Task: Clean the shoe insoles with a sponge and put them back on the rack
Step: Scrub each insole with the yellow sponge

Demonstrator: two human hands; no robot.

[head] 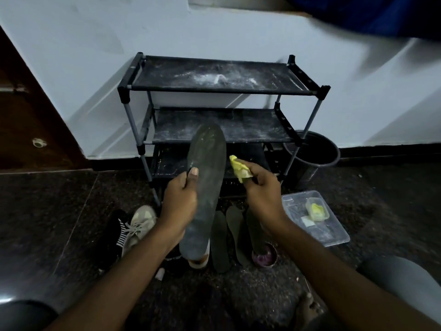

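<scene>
My left hand (180, 199) grips a long dark insole (205, 182) by its left edge, thumb on its face, and holds it upright in front of the black shoe rack (222, 89). My right hand (262, 189) pinches a crumpled yellow sponge (239, 168) just to the right of the insole, not touching it. Three more dark insoles (235, 235) lie side by side on the floor below my hands. The rack's shelves are dusty with white streaks.
A beige sneaker (137, 226) and a striped dark shoe (118, 232) sit on the floor at the left. A clear plastic tray (317, 223) with a small yellow-filled tub lies at the right. A black bucket (315, 154) stands beside the rack. A small bowl (265, 255) sits near the insoles.
</scene>
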